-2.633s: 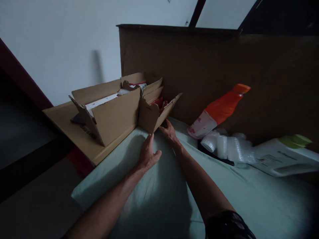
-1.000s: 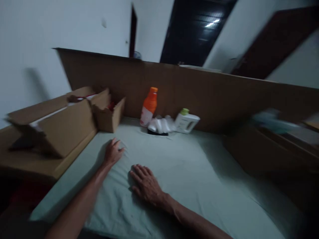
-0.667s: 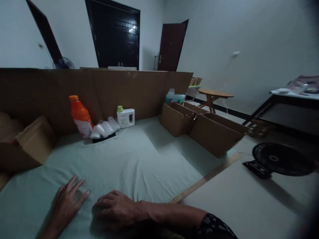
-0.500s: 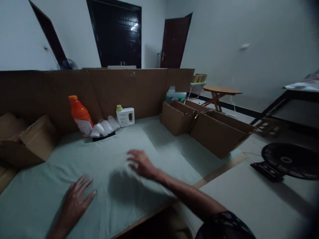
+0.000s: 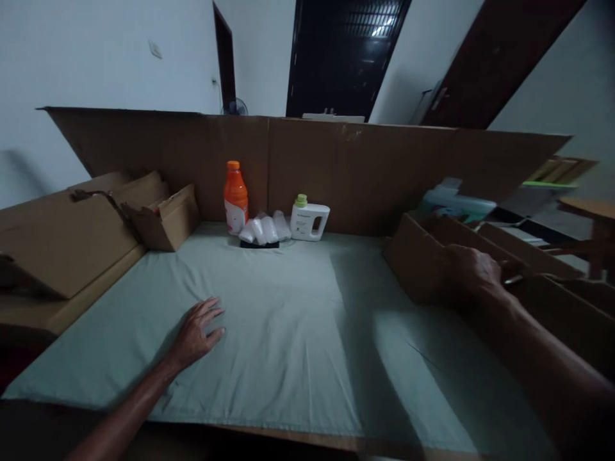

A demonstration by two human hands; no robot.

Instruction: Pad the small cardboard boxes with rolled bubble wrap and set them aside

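My left hand (image 5: 198, 333) lies open on the pale green cloth (image 5: 293, 326), its fingers stretched out and holding nothing. At the right, my right hand (image 5: 473, 269) is at the near rim of a cardboard box (image 5: 416, 262). Its fingers are dark and partly hidden, so I cannot tell whether they grip anything. Toward the back of the cloth stand an orange bottle (image 5: 235, 192) and a white jug (image 5: 305, 225) with a green cap. Between these two, several clear bubble-wrapped items (image 5: 266, 228) rest on a flat black object (image 5: 259, 244).
A tall cardboard panel (image 5: 360, 173) runs along the back. More cardboard boxes (image 5: 175, 221) stand at the left, and another box (image 5: 552, 307) at the right. A bottle with blue-green liquid (image 5: 454, 205) is behind the right box. A round wooden table (image 5: 589, 208) stands beyond.
My right hand has moved from above the middle of the cloth to the cardboard box at the right. The view has turned, showing more boxes at the left. My left hand stays open on the cloth.
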